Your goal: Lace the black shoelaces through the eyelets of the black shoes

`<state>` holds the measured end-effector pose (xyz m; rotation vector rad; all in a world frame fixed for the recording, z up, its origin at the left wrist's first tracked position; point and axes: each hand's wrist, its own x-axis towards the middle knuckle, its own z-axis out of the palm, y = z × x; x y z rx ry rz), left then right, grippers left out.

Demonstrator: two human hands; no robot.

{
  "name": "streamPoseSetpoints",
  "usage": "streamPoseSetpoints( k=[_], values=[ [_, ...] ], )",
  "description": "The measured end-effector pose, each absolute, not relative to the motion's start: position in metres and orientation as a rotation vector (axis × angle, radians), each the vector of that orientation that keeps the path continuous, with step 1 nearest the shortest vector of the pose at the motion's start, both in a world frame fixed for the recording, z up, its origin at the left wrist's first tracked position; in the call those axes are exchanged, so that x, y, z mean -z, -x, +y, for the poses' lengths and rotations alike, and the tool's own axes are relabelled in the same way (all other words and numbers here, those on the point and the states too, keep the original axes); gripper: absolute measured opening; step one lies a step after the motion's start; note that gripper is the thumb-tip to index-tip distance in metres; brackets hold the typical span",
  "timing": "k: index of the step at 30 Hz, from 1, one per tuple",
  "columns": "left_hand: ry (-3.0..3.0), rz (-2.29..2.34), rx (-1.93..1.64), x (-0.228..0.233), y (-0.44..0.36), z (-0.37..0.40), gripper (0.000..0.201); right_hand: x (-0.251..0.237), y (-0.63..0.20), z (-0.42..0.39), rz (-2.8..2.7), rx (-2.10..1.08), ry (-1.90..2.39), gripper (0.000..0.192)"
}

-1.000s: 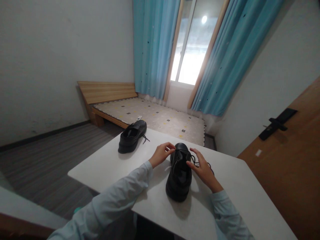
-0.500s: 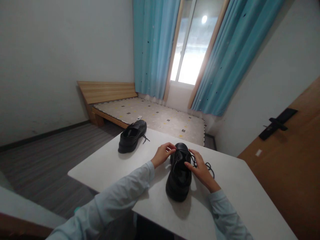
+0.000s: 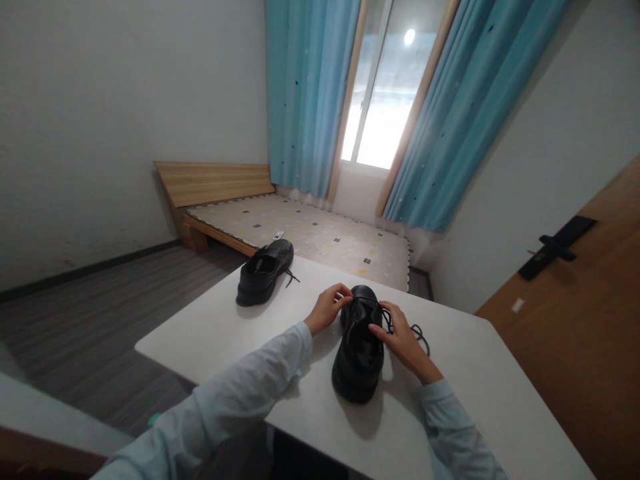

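- Since a second ago the right hand point(image 3: 406, 341) has closed in from a loose, spread hover beside the shoe and now lies on its laced upper; the left hand point(image 3: 327, 309) has barely shifted.
- Right fingers point(image 3: 381, 328) are curled together and pinch at the black shoelace point(image 3: 419, 331) near the eyelets; whether the lace is truly gripped between the tips I cannot tell, since they are small and dark against the shoe.
- Left fingers point(image 3: 342, 296) are bent and nearly closed on the toe-side edge of the near black leather lace-up shoe point(image 3: 359, 350), steadying it.
- That shoe stands upright on its sole, heel toward the person, near the middle of the white tabletop point(image 3: 210, 333).
- Its lace trails loose in a loop on the table just right of the shoe, so the lacing looks unfinished: no bow or knot shows.
- A second black shoe point(image 3: 264, 272) sits well apart at the far left edge of the table, untouched, its lace ends hanging loose too.
- Both shoes' openings appear to hold nothing; no other container is in view.
- Beyond the table lie a low wooden bed with a patterned mattress point(image 3: 305, 233) and blue curtains point(image 3: 305, 93).
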<state>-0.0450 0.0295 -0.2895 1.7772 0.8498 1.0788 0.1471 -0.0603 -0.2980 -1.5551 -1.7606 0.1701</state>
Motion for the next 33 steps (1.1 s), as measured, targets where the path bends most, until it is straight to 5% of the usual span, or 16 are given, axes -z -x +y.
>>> streamPoseSetpoints(
  k=[23,33],
  values=[
    [-1.713,0.641,-1.206,0.292,0.044,0.031,0.008,0.298,-0.148,-0.061,-1.7,-0.292,1.579,0.057],
    [-1.711,0.596,-1.227,0.281,0.048,0.028,0.009,0.3,-0.146,-0.062,-1.7,-0.278,1.533,0.076]
  ],
)
